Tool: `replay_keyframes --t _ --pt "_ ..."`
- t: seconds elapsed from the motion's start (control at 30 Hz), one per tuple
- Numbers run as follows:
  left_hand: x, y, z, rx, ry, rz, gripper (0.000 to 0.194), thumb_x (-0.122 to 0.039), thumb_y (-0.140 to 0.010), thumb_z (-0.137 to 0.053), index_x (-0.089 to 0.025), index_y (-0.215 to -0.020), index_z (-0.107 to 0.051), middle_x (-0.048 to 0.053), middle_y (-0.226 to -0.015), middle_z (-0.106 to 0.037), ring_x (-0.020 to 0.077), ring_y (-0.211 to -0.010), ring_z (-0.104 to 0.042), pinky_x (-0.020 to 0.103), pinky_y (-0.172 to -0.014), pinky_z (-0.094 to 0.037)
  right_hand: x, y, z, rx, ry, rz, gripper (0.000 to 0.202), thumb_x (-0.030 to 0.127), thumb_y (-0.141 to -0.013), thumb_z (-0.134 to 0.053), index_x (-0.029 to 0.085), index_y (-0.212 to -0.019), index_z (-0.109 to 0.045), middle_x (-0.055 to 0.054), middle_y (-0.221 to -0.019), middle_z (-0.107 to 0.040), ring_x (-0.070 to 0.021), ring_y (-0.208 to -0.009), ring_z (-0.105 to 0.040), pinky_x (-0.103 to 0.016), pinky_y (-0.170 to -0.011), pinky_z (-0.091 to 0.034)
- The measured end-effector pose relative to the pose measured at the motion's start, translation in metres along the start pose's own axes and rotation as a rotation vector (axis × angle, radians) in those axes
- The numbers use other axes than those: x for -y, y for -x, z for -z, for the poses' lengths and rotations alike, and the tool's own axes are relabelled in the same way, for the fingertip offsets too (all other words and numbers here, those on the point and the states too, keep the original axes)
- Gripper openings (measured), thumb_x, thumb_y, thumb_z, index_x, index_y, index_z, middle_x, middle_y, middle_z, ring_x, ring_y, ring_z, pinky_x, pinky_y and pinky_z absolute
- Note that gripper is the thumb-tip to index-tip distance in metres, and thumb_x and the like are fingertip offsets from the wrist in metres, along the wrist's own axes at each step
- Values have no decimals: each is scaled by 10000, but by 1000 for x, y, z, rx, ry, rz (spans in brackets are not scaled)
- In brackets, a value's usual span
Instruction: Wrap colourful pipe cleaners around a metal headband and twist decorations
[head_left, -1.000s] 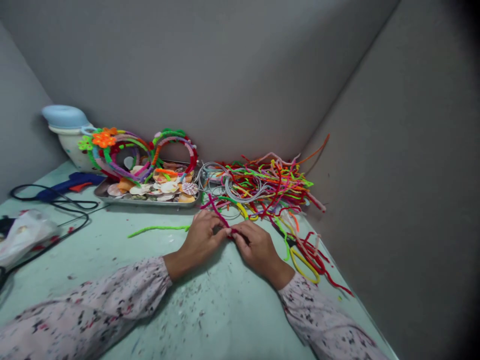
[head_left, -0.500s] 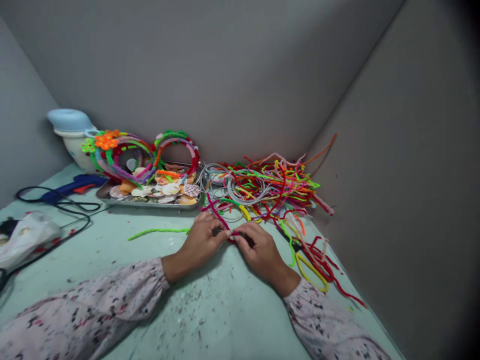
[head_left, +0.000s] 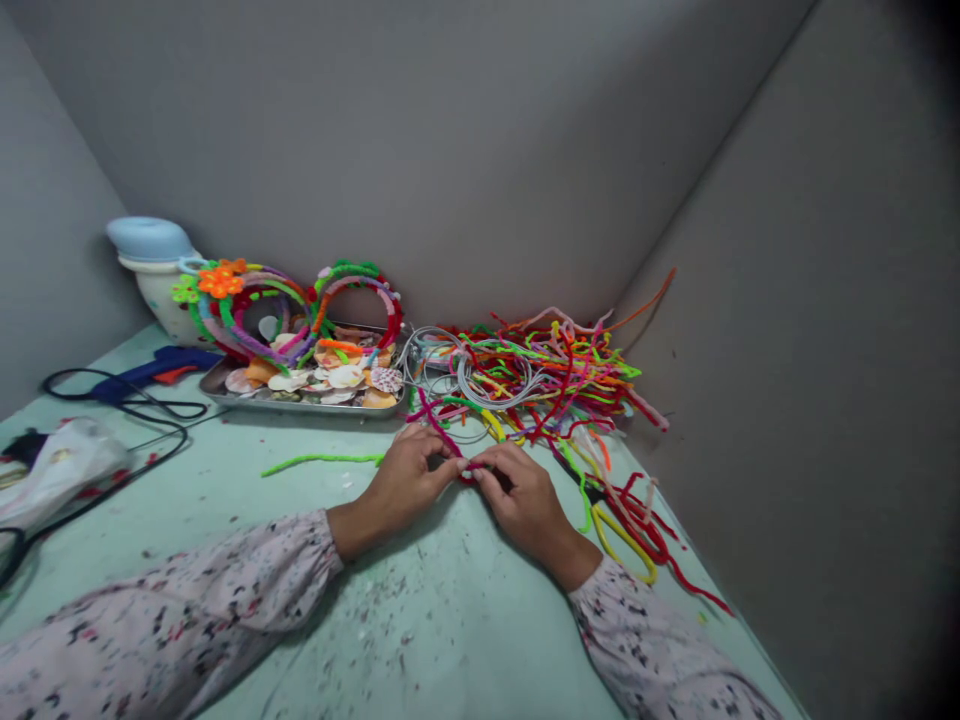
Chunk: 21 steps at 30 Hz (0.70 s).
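Between my fingertips runs a magenta pipe cleaner (head_left: 438,424), its free end sticking up past my left fingers. My left hand (head_left: 409,480) pinches it from one side, thumb against the index finger. Close by, almost touching, my right hand (head_left: 523,500) grips it too with thumb and fingers. Part of the pipe cleaner is hidden behind the fingers. A bright green pipe cleaner (head_left: 322,461) lies on the table, its right end covered by my left hand.
At the back stands a metal tray (head_left: 300,405) of seashells with fuzzy headbands (head_left: 262,350) on it. Right of it spreads a heap of pipe cleaners (head_left: 555,370) and coiled wire. Yellow-handled scissors (head_left: 626,550) lie right. A blue glue gun (head_left: 142,375), its cord and a lidded container (head_left: 154,275) are left.
The view has shifted slightly, so the items on the left appear a little further right. Both hands keep their pinch on the magenta pipe cleaner, with hardly any motion.
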<state>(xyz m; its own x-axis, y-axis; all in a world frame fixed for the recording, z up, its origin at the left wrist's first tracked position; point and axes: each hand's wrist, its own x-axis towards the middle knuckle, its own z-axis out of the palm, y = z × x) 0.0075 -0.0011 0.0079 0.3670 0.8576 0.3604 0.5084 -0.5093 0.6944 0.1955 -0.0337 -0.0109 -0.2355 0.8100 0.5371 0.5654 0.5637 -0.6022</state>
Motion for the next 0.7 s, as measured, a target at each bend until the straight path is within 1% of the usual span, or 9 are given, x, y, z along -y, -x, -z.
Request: replay_keyframes --t 0.13,0.3,0.5,0.7 --pt "-2 -1 1 8 -13 -4 188 -299 -828 -607 -186 -698 -683 30 -760 -668 198 -802 -571 348 -765 -416 0 0 0 6 3 23 154 171 -903 -545 218 -991 -662 -56 -926 -654 -188 -882 -614 -329 -781 -512" --pt "-2 0 2 8 -12 -44 200 -293 -846 -582 -183 -705 -671 23 -778 -677 192 -817 -565 352 -807 -400 0 0 1 20 6 28 159 170 -899 -545 217 -995 -663 -54 -896 -651 -184 -840 -612 -313 -745 -509" --pt "-1 0 0 8 -18 -2 229 -341 -857 -575 -180 -739 -689 40 -797 -658 200 -821 -557 337 -762 -409 1 0 1 -25 17 0 140 170 -893 -549 211 -959 -665 -51 -896 -649 -182 -841 -613 -309 -756 -506" --pt "-1 -1 1 11 -26 -13 279 -343 -881 -537 -179 -688 -656 25 -748 -643 184 -783 -550 322 -742 -398 2 0 1 -28 20 5 139 166 -886 -557 210 -961 -666 -52 -891 -651 -181 -827 -616 -306 -746 -511"
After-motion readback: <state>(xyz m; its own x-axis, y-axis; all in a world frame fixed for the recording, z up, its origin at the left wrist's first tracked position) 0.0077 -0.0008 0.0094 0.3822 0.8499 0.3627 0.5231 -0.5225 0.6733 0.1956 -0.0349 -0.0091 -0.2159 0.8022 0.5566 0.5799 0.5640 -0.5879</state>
